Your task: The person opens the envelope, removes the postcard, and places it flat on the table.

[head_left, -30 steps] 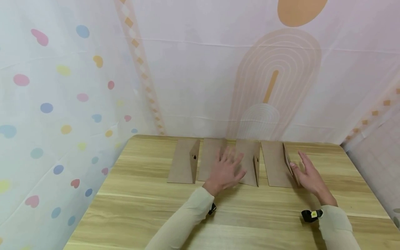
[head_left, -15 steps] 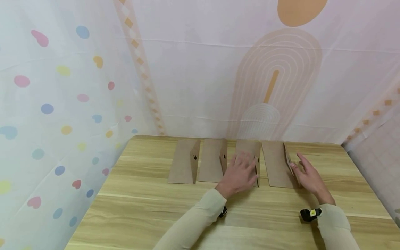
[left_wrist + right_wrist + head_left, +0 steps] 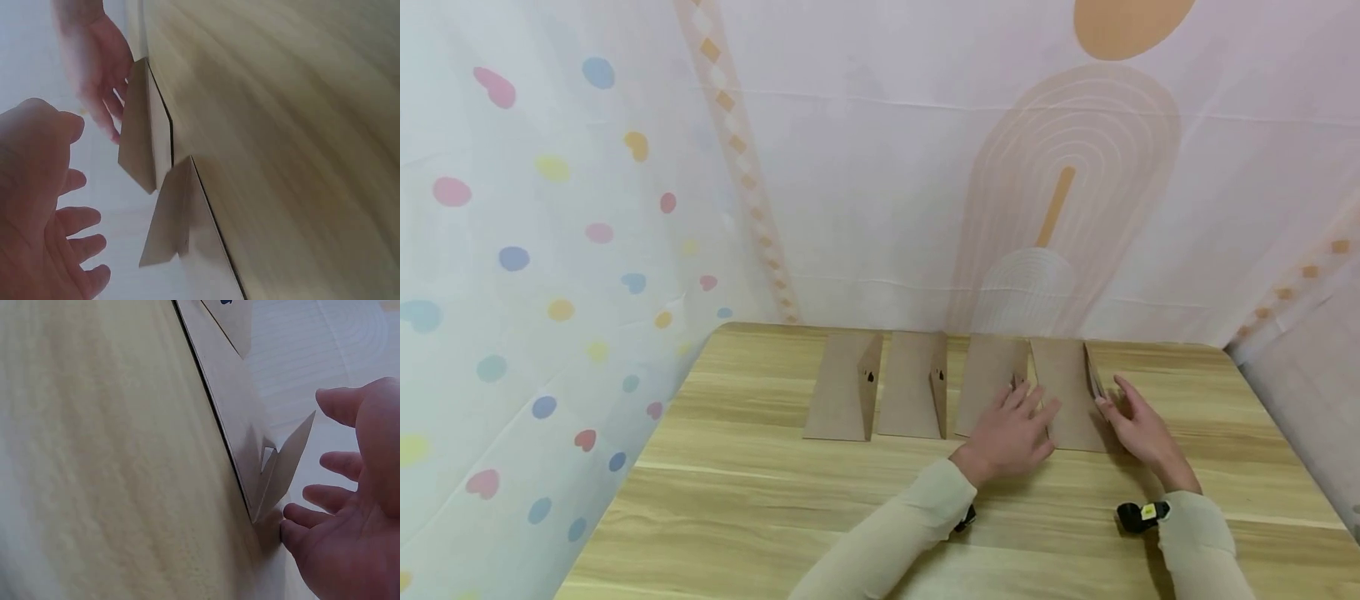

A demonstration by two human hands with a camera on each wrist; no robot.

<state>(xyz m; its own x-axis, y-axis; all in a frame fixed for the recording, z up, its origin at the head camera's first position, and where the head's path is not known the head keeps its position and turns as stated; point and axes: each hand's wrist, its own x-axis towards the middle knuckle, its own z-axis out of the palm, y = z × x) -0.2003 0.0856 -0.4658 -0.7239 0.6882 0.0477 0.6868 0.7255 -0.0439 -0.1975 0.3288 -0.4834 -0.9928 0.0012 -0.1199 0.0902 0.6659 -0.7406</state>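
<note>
Several folded pieces of brown cardboard stand in a row in the head view, each with a flat panel and a raised flap on its right side. My left hand (image 3: 1009, 437) is over the front part of the third piece (image 3: 988, 375), fingers spread and slightly bent. It hides part of that piece's flap. My right hand (image 3: 1146, 433) is beside the flap (image 3: 1093, 371) of the rightmost piece (image 3: 1063, 392), fingers loosely extended. In the right wrist view the thumb is close to the tip of that flap (image 3: 290, 469); whether it touches I cannot tell.
Two more pieces lie to the left, the leftmost cardboard (image 3: 838, 396) and its neighbour (image 3: 910, 392), both with a small dark hole in the flap. Beneath them is a wood-grain table (image 3: 737, 500). A patterned curtain (image 3: 865, 192) hangs right behind its back edge.
My left hand has moved to the right, from over the second piece to the third, uncovering the second piece. My right hand has stayed almost in place beside the rightmost flap.
</note>
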